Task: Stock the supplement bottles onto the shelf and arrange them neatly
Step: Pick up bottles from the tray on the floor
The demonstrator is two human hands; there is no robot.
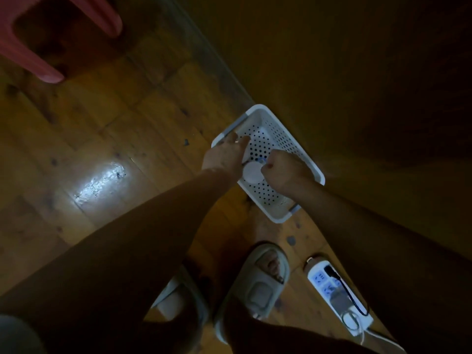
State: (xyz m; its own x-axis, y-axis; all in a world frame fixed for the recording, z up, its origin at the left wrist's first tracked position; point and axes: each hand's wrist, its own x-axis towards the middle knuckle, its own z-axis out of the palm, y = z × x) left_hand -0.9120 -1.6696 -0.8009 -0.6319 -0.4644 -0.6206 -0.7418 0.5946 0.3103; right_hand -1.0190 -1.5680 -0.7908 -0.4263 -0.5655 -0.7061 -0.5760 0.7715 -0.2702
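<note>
Basket: white perforated plastic basket on the wooden floor, long side set against the dark cabinet front at right; probably parked there as the supply point, within reach from standing.
Bottle: white-capped supplement bottle upright inside basket, near the middle, round cap facing up; second pale object further in, at far end, likely another bottle, too blurred to confirm.
Left hand: left hand reaching down over basket's left rim, fingers extended toward the basket interior, thumb side beside the cap; looks open; contact with bottle not confirmable in dim light.
Right hand: right hand curled into a fist just right of the cap, knuckles up; fingers appear closed round something small and bluish at the cap's far edge, perhaps a bottle neck or label; contents not certain.
Reason for two-hand reach: judged as gathering bottles from the basket in one stoop, one per hand, to cut trips to the shelf.
Shelf: not in view; stocking target unseen, so progress not gradable beyond "pick-up stage".
Surroundings: grey slippers near, toes toward basket; white power strip with black plug at near right along the cabinet; pink plastic stool far left.
Risk: cable and strip close to feet; low light hampers label reading for neat arrangement.
</note>
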